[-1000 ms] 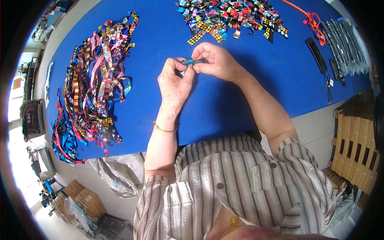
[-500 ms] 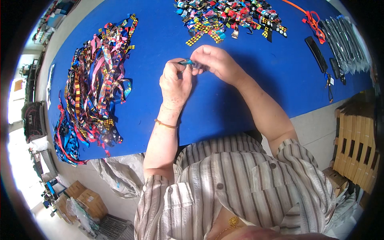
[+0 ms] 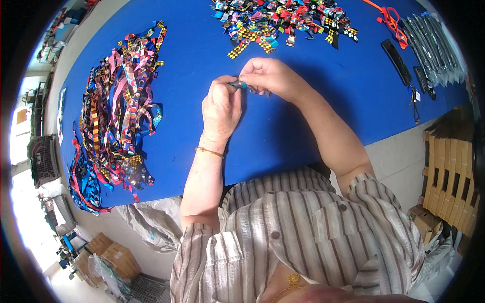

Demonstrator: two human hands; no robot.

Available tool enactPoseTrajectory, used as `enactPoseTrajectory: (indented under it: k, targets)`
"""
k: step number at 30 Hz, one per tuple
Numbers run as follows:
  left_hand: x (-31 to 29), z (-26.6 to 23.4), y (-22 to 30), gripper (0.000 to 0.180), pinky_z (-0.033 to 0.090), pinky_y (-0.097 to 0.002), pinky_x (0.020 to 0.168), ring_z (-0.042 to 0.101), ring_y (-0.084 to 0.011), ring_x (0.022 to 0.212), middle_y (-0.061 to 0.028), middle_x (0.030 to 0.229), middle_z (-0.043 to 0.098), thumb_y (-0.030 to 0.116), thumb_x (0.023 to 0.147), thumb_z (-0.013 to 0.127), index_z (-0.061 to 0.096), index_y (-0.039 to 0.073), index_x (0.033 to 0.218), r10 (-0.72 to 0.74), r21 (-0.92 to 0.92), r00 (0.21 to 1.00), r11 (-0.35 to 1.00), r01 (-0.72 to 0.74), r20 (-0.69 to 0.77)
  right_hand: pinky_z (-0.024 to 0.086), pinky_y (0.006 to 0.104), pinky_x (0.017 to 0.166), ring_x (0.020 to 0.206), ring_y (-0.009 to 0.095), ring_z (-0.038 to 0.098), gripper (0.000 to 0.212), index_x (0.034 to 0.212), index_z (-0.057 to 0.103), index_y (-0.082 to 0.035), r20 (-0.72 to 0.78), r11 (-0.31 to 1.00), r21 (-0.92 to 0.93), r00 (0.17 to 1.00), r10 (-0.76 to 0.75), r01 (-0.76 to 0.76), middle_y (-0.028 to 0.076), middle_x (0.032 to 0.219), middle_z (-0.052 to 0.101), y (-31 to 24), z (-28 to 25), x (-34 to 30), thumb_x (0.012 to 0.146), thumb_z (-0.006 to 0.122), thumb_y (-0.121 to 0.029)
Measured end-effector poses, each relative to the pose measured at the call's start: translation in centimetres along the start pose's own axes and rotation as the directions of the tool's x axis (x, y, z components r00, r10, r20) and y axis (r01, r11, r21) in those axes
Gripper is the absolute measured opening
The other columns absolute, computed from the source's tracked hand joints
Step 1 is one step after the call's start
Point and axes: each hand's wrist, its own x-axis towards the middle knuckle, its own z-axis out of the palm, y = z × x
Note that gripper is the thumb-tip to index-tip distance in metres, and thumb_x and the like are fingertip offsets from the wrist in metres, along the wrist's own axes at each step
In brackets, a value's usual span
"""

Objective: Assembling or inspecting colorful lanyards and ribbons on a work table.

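My left hand is closed in a pinch over the blue table, gripping a small teal and dark strap piece. My right hand meets it from the other side, its thumb and forefinger pressed at the same piece. A little greyish bit shows under the right fingers, too small to name. Beyond the hands lies a pile of short patterned straps, some checkered yellow and black. To the left, long colourful patterned ribbons are heaped lengthwise.
At the right of the blue table lie a black phone-like object, a stack of grey plastic-wrapped packets and an orange cord. Wooden pallets stand beside the table on the right; cardboard boxes sit on the floor at left.
My right fingers have closed in, with the thumb now against the strap piece, which has tilted slightly. The whole view has shifted a little.
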Motion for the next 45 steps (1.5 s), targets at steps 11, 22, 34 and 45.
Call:
enactPoseTrajectory:
  k: [11, 22, 34, 45]
  targets:
    - [0.4, 0.5, 0.3, 0.026, 0.054, -0.0349, 0.065, 0.065, -0.0277, 0.081, -0.0146, 0.100, 0.063, -0.001, 0.076, 0.077, 0.053, 0.004, 0.086, -0.020, 0.049, 0.994, 0.998, 0.025, -0.106, 0.039, 0.0212, 0.060, 0.068, 0.005, 0.049, 0.016, 0.092, 0.060, -0.005, -0.136, 0.989, -0.003, 0.979, -0.149, 0.150, -0.003, 0.075, 0.056, 1.1, 0.8, 0.7, 0.096, 0.060, -0.020]
    - [-0.2, 0.7, -0.7, 0.017, 0.054, -0.0295, 0.071, 0.064, -0.0163, 0.081, -0.0098, 0.101, 0.064, 0.001, 0.088, 0.069, 0.054, 0.003, 0.096, -0.331, -0.241, 0.943, 0.913, 0.330, 0.037, 0.047, 0.0270, 0.062, 0.068, 0.009, 0.056, 0.008, 0.090, 0.054, -0.002, -0.322, 0.809, -0.344, 0.749, -0.579, 0.477, 0.005, 0.079, 0.058, 1.8, 1.4, 1.3, 0.093, 0.061, -0.005]
    - [-0.3, -0.2, -1.6, 0.022, 0.052, -0.0294, 0.085, 0.063, -0.0170, 0.096, -0.0101, 0.113, 0.059, -0.012, 0.092, 0.049, 0.066, 0.001, 0.096, -0.325, -0.700, 0.932, 0.629, 0.337, 0.157, 0.047, 0.0260, 0.061, 0.067, 0.009, 0.055, 0.006, 0.095, 0.055, -0.003, -0.283, 0.821, -0.322, 0.780, -0.558, 0.471, 0.004, 0.081, 0.057, 2.2, 1.5, 1.2, 0.094, 0.061, -0.004]
    - [1.0, -1.3, -1.0, 0.038, 0.046, -0.0330, 0.098, 0.060, -0.0178, 0.108, -0.0142, 0.118, 0.063, 0.014, 0.094, 0.065, 0.049, 0.000, 0.127, -0.510, -0.851, 0.787, 0.181, 0.493, 0.348, 0.043, 0.0217, 0.060, 0.067, 0.005, 0.049, 0.006, 0.089, 0.060, -0.003, -0.258, 0.842, -0.271, 0.807, -0.531, 0.468, 0.000, 0.084, 0.054, 1.6, 2.2, 0.7, 0.092, 0.064, -0.004]
